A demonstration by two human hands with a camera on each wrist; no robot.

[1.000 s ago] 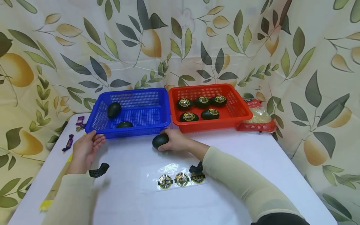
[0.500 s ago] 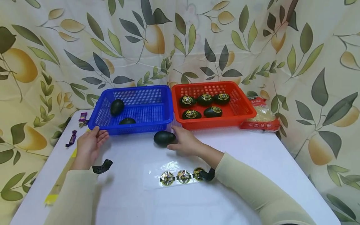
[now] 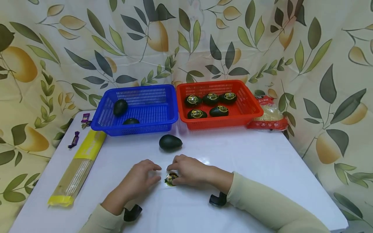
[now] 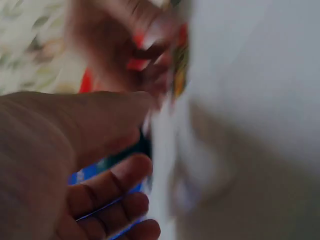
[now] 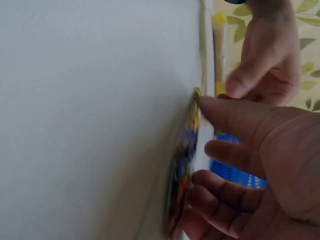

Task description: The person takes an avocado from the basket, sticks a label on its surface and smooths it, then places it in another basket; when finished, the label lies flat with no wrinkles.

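Observation:
A dark green avocado [image 3: 170, 142] lies on the white table in front of the baskets. Below it in the head view is a clear strip of round black-and-gold stickers [image 3: 170, 179]. My right hand [image 3: 189, 170] lies over most of this strip, its thumb tip at the strip's edge in the right wrist view [image 5: 250, 150]. To the left of the strip my left hand [image 3: 138, 178] hovers with fingers apart, holding nothing. The blue basket [image 3: 140, 128] contains two plain avocados [image 3: 120, 107]. Several stickered avocados [image 3: 197, 113] sit in the red basket [image 3: 224, 122].
A long yellow-and-clear packet [image 3: 78, 170] lies along the table's left side, with small purple-wrapped candies [image 3: 74, 139] beyond it. At the back right, a red-and-clear food bag [image 3: 268, 115] leans by the red basket. A patterned curtain [image 3: 204, 42] hangs behind.
My right hand has let go of the avocado, leaving it on the table, and come down to the sticker strip. My left hand has left the blue basket's corner and moved right, toward the strip.

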